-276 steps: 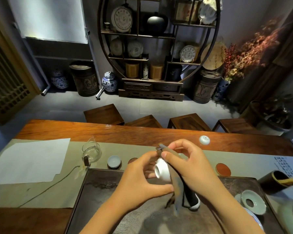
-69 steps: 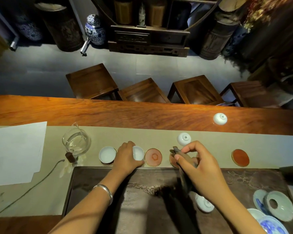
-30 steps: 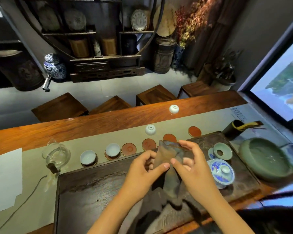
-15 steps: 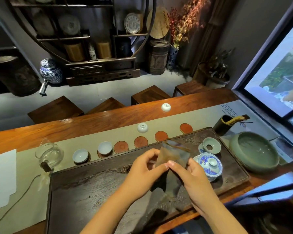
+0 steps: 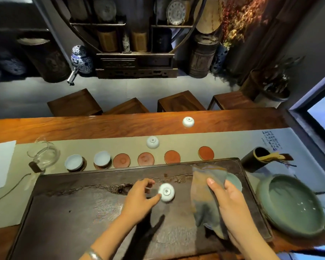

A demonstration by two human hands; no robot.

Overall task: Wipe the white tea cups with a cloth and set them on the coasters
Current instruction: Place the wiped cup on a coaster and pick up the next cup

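Our left hand [image 5: 139, 198] reaches an inverted white cup [image 5: 166, 192] on the dark tea tray [image 5: 68, 209] — thumb at its side, fingers curled above, grip not confirmed. Our right hand [image 5: 231, 205] is clamped on the brownish cloth [image 5: 204, 186], which covers part of a celadon dish [image 5: 234, 182]. Beyond the tray, two upright cups [image 5: 74, 162] [image 5: 102, 159] occupy coasters; four red coasters [image 5: 121, 160] stand bare. Two more inverted cups [image 5: 152, 142] [image 5: 188, 121] sit farther back. A green basin [image 5: 291, 205] holds water — at right.
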